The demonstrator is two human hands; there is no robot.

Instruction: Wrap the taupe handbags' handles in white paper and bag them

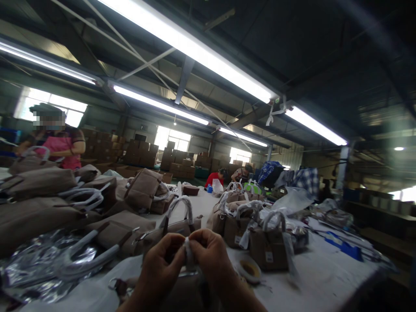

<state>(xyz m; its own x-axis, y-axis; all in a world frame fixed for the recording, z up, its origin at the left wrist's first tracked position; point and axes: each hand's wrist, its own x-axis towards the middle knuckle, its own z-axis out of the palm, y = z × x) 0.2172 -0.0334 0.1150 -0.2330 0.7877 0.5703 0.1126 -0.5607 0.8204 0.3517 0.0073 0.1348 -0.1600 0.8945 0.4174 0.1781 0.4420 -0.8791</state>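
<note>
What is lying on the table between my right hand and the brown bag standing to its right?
A roll of tape lies flat on the white table, between the right hand and the brown bag, in the head view.

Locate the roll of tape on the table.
The roll of tape lies flat on the white table, just right of the right hand, before an upright brown handbag.

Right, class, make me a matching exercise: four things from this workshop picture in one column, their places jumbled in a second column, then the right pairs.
Things
1 tape roll
2 silver wrapping
3 white strip
4 blue sheet

Places
A far right of the table
B pinched between left hand and right hand
C near left corner
D just right of the hands

Pairs: 1-D, 2-C, 3-B, 4-A
</note>
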